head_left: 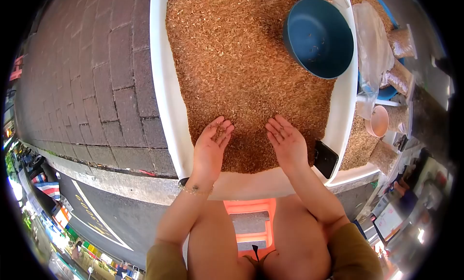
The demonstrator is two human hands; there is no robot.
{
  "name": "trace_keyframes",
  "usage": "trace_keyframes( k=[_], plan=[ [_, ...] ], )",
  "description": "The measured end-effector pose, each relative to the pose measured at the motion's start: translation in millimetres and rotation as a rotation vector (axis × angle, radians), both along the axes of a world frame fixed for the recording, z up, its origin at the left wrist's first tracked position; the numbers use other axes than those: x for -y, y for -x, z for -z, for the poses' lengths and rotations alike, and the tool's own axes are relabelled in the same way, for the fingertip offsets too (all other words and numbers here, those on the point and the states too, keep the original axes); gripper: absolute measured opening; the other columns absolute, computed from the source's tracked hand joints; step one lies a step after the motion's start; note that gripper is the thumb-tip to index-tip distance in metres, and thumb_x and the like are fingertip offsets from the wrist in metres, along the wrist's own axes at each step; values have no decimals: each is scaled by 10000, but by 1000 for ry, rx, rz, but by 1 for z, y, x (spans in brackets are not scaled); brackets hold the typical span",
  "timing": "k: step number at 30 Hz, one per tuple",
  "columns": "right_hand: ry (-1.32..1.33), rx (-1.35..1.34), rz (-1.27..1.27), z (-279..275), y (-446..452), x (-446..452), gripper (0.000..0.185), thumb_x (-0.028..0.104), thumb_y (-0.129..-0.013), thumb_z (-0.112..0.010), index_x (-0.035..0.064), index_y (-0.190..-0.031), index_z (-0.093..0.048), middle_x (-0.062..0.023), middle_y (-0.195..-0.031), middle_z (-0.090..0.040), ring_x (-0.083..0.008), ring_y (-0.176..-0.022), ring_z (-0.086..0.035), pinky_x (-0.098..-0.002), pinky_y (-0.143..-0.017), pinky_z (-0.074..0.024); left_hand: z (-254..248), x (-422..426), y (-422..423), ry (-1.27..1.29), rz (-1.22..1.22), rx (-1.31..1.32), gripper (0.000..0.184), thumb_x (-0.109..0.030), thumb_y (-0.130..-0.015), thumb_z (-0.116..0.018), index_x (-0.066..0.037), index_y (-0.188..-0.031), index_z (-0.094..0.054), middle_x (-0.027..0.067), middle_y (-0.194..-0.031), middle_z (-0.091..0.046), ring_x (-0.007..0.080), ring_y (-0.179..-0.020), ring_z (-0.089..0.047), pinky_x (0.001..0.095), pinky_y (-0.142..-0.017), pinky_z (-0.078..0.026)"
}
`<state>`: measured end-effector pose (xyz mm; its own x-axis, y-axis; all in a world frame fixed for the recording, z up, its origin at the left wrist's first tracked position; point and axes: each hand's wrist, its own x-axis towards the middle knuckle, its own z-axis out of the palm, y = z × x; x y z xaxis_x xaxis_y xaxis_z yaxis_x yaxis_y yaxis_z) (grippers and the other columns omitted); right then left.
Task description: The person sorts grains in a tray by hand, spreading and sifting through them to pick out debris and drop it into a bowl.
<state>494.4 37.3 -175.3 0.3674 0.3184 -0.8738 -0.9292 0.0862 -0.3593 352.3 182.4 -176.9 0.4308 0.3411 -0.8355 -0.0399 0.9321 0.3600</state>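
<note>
A heap of small reddish-brown dried pieces (232,77) fills a white tray (166,72); they are too fine to name exactly. My left hand (211,144) lies palm up over the near left part of the heap, fingers stretched, with a few bits clinging to them. On the near right, my right hand (288,142) is also palm up with its fingers apart, and some specks stick to its fingertips. Neither hand grips anything. A dark blue bowl (319,38) rests tilted on the heap at the far right, a few bits inside it.
A black phone (326,159) leans at the tray's near right corner. Further right are clear plastic bags (374,48), a pink cup (377,121) and more dried pieces (356,147). Brick paving (106,77) lies left. An orange stool (249,206) shows between my legs.
</note>
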Motion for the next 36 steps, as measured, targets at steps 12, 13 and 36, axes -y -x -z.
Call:
trace_keyframes(
  k=[12, 13, 36],
  plan=[
    [297, 498, 78, 40, 10, 33, 361, 107, -923, -461, 67, -1282, -485, -51, -1253, -511, -174, -1202, -430, -325, -1058, -268, 16, 25, 4, -670, 248, -376, 324, -196, -975, -426, -48, -1261, -459, 103, -1236, -399, 220, -1155, -371, 334, -1045, -259],
    [341, 405, 20, 35, 14, 26, 369, 119, -923, -466, 65, -1289, -479, -49, -1268, -496, -170, -1212, -413, -320, -1061, -256, 16, 29, 1, -632, 296, -401, 327, -205, -977, -422, -48, -1262, -460, 109, -1238, -399, 224, -1155, -368, 339, -1048, -255],
    [-45, -311, 5, 39, 51, -11, 305, 280, -922, -468, 71, -1128, -552, -91, -1146, -589, -250, -1089, -545, -421, -994, -398, 5, 40, -1, 369, -19, 25, 333, -240, -950, -483, -25, -1194, -557, 80, -1195, -607, 225, -1100, -574, 382, -970, -455]
  ],
)
